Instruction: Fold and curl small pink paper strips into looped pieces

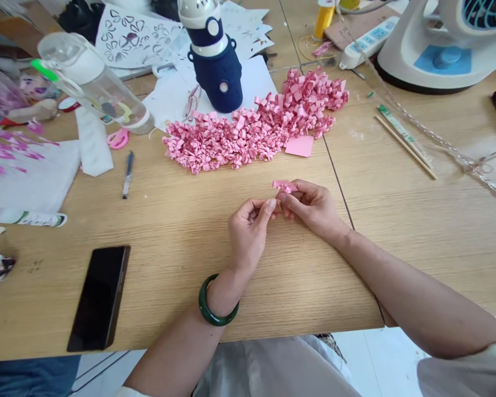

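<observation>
Between my fingers is a small pink paper piece (284,186) with a curled, fringed edge. My right hand (314,208) pinches it between thumb and fingers. My left hand (250,223) meets the right at the fingertips, its thumb and forefinger pressed together at the lower end of the piece; what exactly they grip is too small to tell. A green bangle (204,302) circles my left wrist. Just beyond my hands lies a long heap of curled pink paper pieces (231,138). A flat pink paper square (299,146) rests at its near edge.
Behind the heap stands a dark blue bottle (217,74); a clear bottle (107,94) is left of it. A phone (99,298), a pen (128,175) and pink scissors (118,139) lie leftward. To the right are wooden sticks (405,146), a power strip (370,43) and a fan (434,49).
</observation>
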A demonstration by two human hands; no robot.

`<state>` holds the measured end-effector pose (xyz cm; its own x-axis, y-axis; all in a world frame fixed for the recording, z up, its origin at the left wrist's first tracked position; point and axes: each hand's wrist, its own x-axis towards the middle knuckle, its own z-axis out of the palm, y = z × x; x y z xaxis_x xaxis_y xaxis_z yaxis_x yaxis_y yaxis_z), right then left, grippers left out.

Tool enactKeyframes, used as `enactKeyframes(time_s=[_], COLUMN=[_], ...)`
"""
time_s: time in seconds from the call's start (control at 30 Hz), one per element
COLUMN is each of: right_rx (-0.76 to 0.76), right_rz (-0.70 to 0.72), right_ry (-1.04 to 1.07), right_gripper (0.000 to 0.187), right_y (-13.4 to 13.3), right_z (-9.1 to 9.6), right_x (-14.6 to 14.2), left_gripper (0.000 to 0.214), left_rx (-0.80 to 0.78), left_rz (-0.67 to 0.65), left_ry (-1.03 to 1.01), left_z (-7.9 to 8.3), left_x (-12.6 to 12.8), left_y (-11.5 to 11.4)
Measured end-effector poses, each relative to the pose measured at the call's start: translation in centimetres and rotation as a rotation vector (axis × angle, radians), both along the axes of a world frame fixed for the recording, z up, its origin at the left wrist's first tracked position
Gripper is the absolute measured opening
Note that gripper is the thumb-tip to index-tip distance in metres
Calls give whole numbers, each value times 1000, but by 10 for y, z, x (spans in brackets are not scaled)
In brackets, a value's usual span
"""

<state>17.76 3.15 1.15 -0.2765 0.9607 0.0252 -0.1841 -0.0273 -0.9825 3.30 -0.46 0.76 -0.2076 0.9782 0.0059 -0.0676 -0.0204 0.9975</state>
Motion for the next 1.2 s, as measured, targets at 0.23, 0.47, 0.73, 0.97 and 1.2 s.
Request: enactKeyframes(time_s=[0.23,0.47,0.73,0.97,1.2], right_rx=[-6,-20,-9,13,15], right_rz=[7,29,57,-13,-47], right_ry=[-52,-36,-51,-45,-55], right_gripper=[41,42,45,42,44], right_y=[0,1,2,2,2], right_z=[1,2,2,0,-1], right_x=[0,2,2,2,1], left_gripper=[29,31,33,34,26], left_rx=[17,-13,-31,-66,-25], left_rz=[0,-8,-3,-15,-30], left_ry=[-9,-29,-49,-41,-79], left_z=[1,-2,1,-2,-4], left_x=[0,-1,1,-3,-2], left_y=[1,1,2,0,0])
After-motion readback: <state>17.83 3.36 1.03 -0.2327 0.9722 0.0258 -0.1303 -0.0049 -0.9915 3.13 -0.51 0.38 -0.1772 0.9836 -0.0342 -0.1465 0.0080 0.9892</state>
